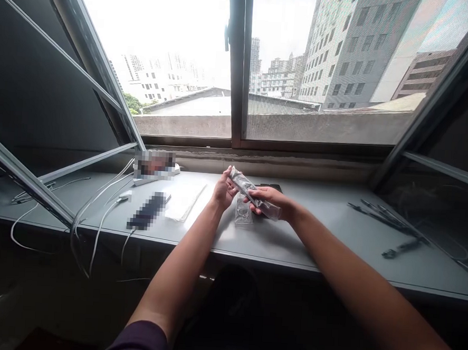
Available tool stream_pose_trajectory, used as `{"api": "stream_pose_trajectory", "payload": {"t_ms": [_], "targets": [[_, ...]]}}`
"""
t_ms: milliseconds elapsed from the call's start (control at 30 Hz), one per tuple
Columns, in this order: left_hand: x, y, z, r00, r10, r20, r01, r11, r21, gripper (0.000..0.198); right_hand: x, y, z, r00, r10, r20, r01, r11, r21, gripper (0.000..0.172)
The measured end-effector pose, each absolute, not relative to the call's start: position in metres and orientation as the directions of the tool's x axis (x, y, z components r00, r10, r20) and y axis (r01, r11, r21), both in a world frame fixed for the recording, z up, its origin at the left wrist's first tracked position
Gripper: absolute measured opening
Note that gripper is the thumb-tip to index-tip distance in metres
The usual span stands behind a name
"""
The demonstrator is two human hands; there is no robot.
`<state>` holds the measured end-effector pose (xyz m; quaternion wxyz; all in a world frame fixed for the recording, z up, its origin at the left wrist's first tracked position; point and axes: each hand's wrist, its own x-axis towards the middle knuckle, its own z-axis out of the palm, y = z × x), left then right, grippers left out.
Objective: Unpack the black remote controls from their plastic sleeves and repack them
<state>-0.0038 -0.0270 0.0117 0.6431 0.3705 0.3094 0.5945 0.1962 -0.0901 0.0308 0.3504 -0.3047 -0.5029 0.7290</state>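
Clear plastic bag with something dark inside, held up over the gray desk, left hand with fingers closed on its top end, right hand with fingers gripping its middle, small clear bag lying on the desk just below, white wires far off to the left

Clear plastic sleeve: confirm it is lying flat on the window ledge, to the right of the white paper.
Wrong: the clear plastic sleeve is not lying on the window ledge. The head view shows the left hand and right hand holding it up above the ledge, to the right of the white paper.
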Motion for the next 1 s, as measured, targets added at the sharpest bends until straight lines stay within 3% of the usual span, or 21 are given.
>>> {"api": "stream_pose_trajectory", "payload": {"t_ms": [300,600,833,1000], "targets": [[-0.011,-0.028,0.01,0.138,0.986,0.095,-0.381,-0.036,0.924,0.035,0.192,-0.099,0.037,-0.574,0.809,-0.129,-0.166,-0.269,-0.949,0.021],[-0.006,-0.036,0.015,0.331,0.939,0.09,-0.35,0.034,0.936,0.054,0.192,-0.103,0.038,-0.605,0.785,-0.132,-0.133,-0.263,-0.956,0.025],[-0.005,-0.039,0.016,0.317,0.934,0.164,-0.386,-0.031,0.922,0.05,0.192,-0.102,0.036,-0.619,0.773,-0.141,-0.032,-0.204,-0.978,0.028],[-0.006,-0.041,0.016,0.392,0.914,0.102,-0.32,0.032,0.947,0.064,0.193,-0.101,0.034,-0.663,0.742,-0.104,-0.056,-0.187,-0.981,0.037]]}}
